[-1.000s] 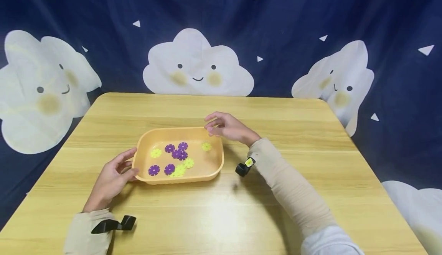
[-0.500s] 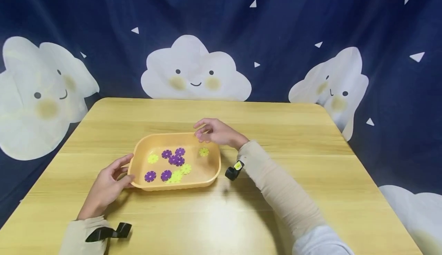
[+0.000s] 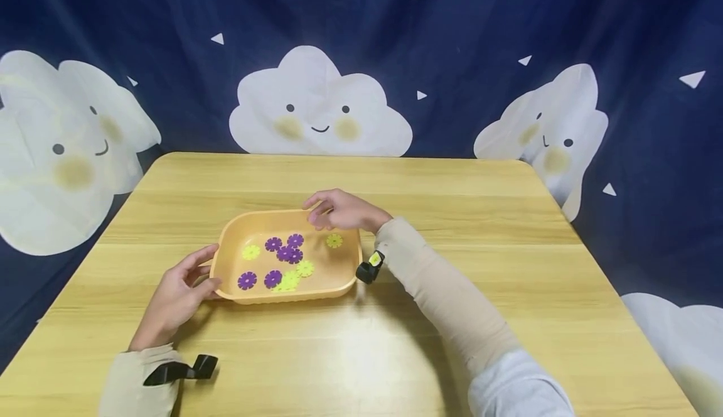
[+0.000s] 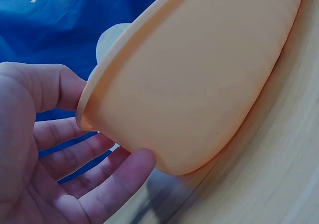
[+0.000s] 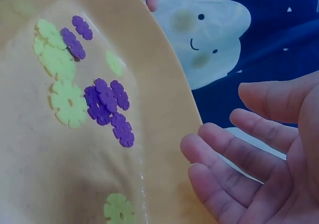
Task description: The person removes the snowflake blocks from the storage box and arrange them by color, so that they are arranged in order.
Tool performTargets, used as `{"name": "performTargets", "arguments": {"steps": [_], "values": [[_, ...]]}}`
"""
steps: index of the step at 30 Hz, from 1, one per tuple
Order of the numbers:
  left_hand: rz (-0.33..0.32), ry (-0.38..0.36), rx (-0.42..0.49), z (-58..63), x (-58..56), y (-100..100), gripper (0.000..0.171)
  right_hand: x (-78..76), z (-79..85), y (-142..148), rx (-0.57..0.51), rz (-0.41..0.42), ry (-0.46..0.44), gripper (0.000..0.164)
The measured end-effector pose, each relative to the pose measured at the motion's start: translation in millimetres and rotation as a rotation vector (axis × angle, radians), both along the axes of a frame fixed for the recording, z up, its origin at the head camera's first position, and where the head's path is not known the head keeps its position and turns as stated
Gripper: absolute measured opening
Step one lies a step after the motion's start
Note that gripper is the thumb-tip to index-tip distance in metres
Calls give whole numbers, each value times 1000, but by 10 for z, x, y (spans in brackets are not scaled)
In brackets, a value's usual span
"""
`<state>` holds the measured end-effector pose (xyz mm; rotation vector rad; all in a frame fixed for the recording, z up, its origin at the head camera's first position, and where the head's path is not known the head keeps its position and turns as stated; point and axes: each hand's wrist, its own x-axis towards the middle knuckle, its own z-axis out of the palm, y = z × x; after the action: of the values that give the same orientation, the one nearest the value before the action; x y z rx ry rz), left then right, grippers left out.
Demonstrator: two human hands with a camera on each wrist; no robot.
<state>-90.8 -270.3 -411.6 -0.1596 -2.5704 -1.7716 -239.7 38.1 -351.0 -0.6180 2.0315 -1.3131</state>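
Observation:
A shallow orange plastic tray [image 3: 330, 272] sits on the table, holding several purple snowflake discs [image 3: 273, 279] and several yellow snowflake discs [image 3: 334, 240]. At its left end my left hand [image 3: 177, 297] grips the rim, thumb over the edge and fingers curled against the outer wall; the left wrist view shows this hold close up. Over the far rim, right of the middle, hovers my right hand [image 3: 341, 210] with relaxed, slightly bent fingers and nothing in them. In the right wrist view its fingertips [image 5: 192, 144] are right by the tray's rim, palm turned toward the discs.
The wood-grain table [image 3: 452, 266] extends around the tray on all sides. Behind it hangs a dark blue curtain [image 3: 452, 27] printed with smiling clouds. Black camera mounts are strapped on both wrists, the right mount [image 3: 369, 267] close to the tray's right end.
My right hand has slid left along the tray's far rim, from the far right corner toward the middle. The left hand keeps its hold, and the discs lie as before.

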Motion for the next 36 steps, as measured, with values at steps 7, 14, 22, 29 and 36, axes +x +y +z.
{"name": "performTargets", "arguments": {"steps": [7, 14, 22, 29, 36], "values": [[-1, -5, 0, 5, 3, 4, 62, -4, 8, -87, 73, 70, -12, 49], [4, -6, -6, 10, 15, -9, 62, -20, 7, -172, 164, 144, 16, 44], [9, -19, -2, 12, 0, -1, 62, -44, -12, -238, 199, 195, -11, 51], [-3, -16, 13, 6, 0, 4, 61, -63, -102, -292, 220, 266, 18, 54], [-5, -23, 23, 6, -4, -5, 62, -84, -188, -366, 293, 323, 119, 44]]}}
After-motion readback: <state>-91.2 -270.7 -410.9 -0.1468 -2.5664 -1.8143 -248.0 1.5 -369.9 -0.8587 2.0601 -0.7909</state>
